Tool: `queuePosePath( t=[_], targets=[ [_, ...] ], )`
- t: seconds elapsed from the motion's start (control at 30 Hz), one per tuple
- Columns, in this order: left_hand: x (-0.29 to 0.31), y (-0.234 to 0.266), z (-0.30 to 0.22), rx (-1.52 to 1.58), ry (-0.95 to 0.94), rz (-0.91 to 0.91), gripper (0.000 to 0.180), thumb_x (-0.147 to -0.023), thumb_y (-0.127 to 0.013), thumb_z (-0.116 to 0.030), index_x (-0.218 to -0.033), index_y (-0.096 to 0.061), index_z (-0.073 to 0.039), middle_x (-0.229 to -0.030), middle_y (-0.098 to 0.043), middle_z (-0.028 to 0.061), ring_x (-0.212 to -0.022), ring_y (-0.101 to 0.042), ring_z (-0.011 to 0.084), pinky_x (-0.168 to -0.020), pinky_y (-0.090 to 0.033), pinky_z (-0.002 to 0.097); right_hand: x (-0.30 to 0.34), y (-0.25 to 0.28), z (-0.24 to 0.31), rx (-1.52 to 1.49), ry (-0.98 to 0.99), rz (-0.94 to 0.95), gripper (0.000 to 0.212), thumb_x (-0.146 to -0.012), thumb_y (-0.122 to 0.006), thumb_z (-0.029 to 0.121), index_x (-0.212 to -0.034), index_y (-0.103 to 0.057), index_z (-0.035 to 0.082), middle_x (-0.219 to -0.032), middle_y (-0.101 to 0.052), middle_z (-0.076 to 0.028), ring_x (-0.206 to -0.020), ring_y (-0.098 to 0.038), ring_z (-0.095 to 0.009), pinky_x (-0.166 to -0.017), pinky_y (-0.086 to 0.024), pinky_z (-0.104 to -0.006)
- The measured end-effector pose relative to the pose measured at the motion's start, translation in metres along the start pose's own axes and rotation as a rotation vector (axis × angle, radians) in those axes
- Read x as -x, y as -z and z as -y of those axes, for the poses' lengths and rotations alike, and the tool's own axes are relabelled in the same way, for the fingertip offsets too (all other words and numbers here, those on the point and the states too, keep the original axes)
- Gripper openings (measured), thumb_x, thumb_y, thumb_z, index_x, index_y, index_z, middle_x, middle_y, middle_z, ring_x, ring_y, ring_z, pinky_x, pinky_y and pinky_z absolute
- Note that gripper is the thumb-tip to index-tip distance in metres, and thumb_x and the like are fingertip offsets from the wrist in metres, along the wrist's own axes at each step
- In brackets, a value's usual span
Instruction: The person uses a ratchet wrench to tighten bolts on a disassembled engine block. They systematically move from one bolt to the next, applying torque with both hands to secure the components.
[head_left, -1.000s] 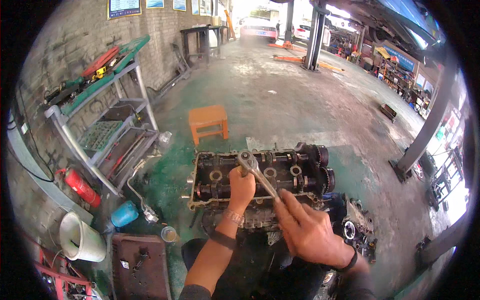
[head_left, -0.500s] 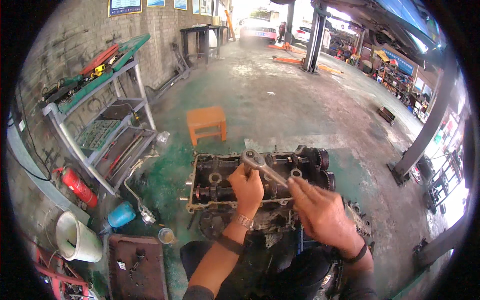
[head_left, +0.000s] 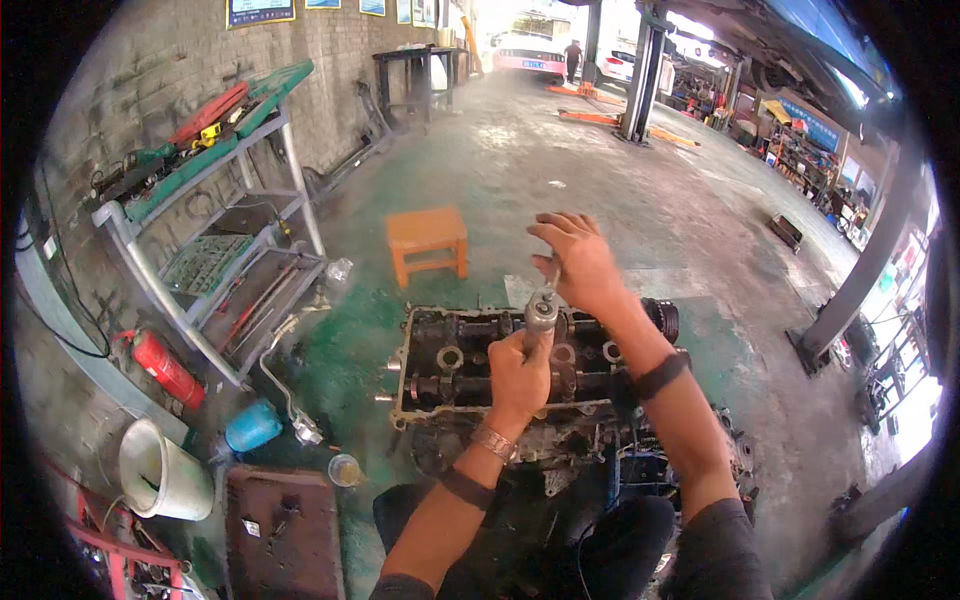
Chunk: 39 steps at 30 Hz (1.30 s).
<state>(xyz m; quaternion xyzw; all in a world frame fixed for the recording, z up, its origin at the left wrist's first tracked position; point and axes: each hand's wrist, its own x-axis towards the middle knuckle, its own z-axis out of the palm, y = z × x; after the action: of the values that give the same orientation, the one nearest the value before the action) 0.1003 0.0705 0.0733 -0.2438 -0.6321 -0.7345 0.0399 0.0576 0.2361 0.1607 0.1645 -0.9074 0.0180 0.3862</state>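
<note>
My left hand point(head_left: 518, 385) is closed around the tool just below the head of a metal ratchet wrench point(head_left: 541, 311), above the engine. What its fingers grip beneath the head is partly hidden. My right hand point(head_left: 588, 265) is just beyond the head, fingers stretched out and apart, the thumb side close to the foreshortened handle. Whether the palm touches the handle is hard to see. Below both hands lies an engine cylinder head point(head_left: 425, 403) with its top off, dark camshafts point(head_left: 460, 386) running across it and round gears point(head_left: 664, 318) at its right end.
An orange stool point(head_left: 428, 232) stands beyond the engine. To the left are a metal tool rack point(head_left: 165, 290), red fire extinguisher point(head_left: 165, 368), blue container point(head_left: 253, 427), white bucket point(head_left: 165, 470), small cup point(head_left: 345, 470) and brown tray point(head_left: 280, 475). A lift post point(head_left: 645, 75) and another person point(head_left: 572, 60) are farther off.
My right hand has swung from the near right to the far side of the wrench head, and its fingers have spread. The wrench handle has turned away from me. My left hand keeps its grip.
</note>
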Motion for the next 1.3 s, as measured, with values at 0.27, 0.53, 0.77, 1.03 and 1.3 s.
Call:
queuePosePath(
  t=[0.27, 0.53, 0.77, 1.03, 1.3],
  targets=[
    [0.001, 0.007, 0.001, 0.087, -0.053, -0.039, 0.048, -0.103, -0.065, -0.027, -0.069, -0.046, 0.001, -0.060, -0.039, -0.0023, -0.063, -0.031, 0.0085, -0.054, -0.028, 0.0334, -0.036, -0.049, 0.024, -0.374, 0.106, -0.218, 0.039, -0.081, -0.080, 0.015, -0.115, -0.066, 0.003, -0.126, -0.066, -0.019, -0.119, -0.060, -0.042, -0.101, -0.048, -0.0514],
    [0.001, 0.006, 0.010, 0.171, 0.012, -0.102, 0.052, -0.104, -0.065, -0.028, -0.066, -0.040, -0.003, -0.059, -0.033, -0.0032, -0.061, -0.028, 0.0086, -0.055, -0.024, 0.0336, -0.004, -0.013, 0.029, -0.044, -0.146, -0.214, 0.036, -0.076, -0.081, 0.013, -0.106, -0.065, 0.003, -0.111, -0.066, -0.016, -0.119, -0.057, -0.042, -0.102, -0.045, -0.0508],
    [-0.002, -0.003, 0.022, 0.115, -0.094, -0.174, 0.056, -0.103, -0.066, -0.034, -0.062, -0.040, -0.005, -0.055, -0.033, -0.0040, -0.053, -0.026, 0.0092, -0.053, -0.021, 0.0341, 0.063, 0.071, 0.057, 0.205, -0.270, -0.080, 0.045, -0.079, -0.077, 0.016, -0.119, -0.062, 0.002, -0.109, -0.064, -0.017, -0.105, -0.059, -0.038, -0.102, -0.043, -0.0508],
    [0.003, -0.002, 0.016, 0.062, 0.036, -0.143, 0.035, -0.096, -0.060, -0.007, -0.065, -0.043, 0.001, -0.059, -0.035, -0.0005, -0.060, -0.029, 0.0099, -0.054, -0.028, 0.0341, 0.125, 0.157, 0.147, 0.093, -0.061, 0.147, 0.061, -0.078, -0.080, 0.026, -0.130, -0.063, -0.002, -0.128, -0.062, -0.027, -0.098, -0.069, -0.034, -0.078, -0.058, -0.0409],
    [-0.001, 0.005, 0.024, 0.065, 0.055, -0.091, 0.021, -0.092, -0.055, -0.007, -0.073, -0.051, 0.002, -0.061, -0.042, 0.0033, -0.059, -0.034, 0.0122, -0.054, -0.032, 0.0370, 0.127, 0.155, 0.173, -0.130, 0.030, 0.224, 0.054, -0.080, -0.078, 0.022, -0.127, -0.065, -0.001, -0.135, -0.058, -0.031, -0.082, -0.073, -0.026, -0.067, -0.060, -0.0338]
  ],
)
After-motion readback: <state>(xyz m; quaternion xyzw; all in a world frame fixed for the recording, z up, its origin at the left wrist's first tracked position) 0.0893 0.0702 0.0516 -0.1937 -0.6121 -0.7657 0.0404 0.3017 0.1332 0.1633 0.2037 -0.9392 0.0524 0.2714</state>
